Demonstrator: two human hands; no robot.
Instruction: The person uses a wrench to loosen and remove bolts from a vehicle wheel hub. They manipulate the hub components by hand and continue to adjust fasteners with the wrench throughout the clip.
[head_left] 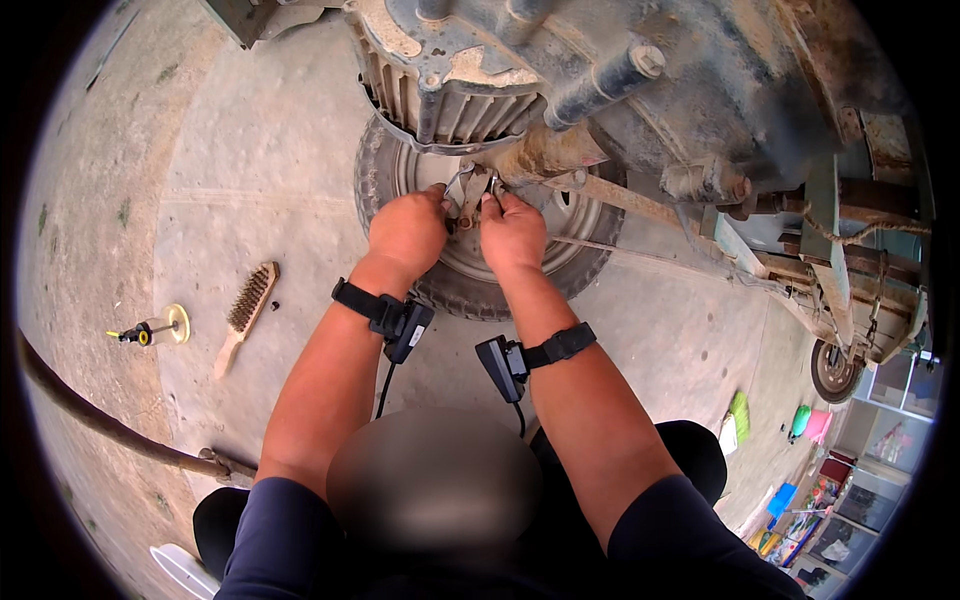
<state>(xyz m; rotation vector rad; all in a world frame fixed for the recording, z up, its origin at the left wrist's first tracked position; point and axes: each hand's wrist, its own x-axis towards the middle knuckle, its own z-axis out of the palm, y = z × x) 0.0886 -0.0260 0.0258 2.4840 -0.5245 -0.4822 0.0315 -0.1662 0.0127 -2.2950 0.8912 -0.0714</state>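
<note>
My left hand (408,232) and my right hand (513,232) meet in front of a grey wheel with a black tyre (462,298), under a vehicle's dirty metal underside. Between my fingertips is a pale, worn metal bracket (467,197). The left fingers are closed at its left edge; whatever they grip is too small to make out. On the other side, my right thumb and fingers pinch a small shiny metal piece (494,184) whose kind is unclear. A ribbed metal housing (470,115) hangs just above, and a rusty tube (550,152) runs to the right.
On the concrete at left lie a wooden-handled wire brush (247,305) and a small clear pot with a black-and-yellow top (165,326). A thick bar (110,425) curves through the lower left. Rusty frame beams (830,260) and a small wheel (836,371) are at right.
</note>
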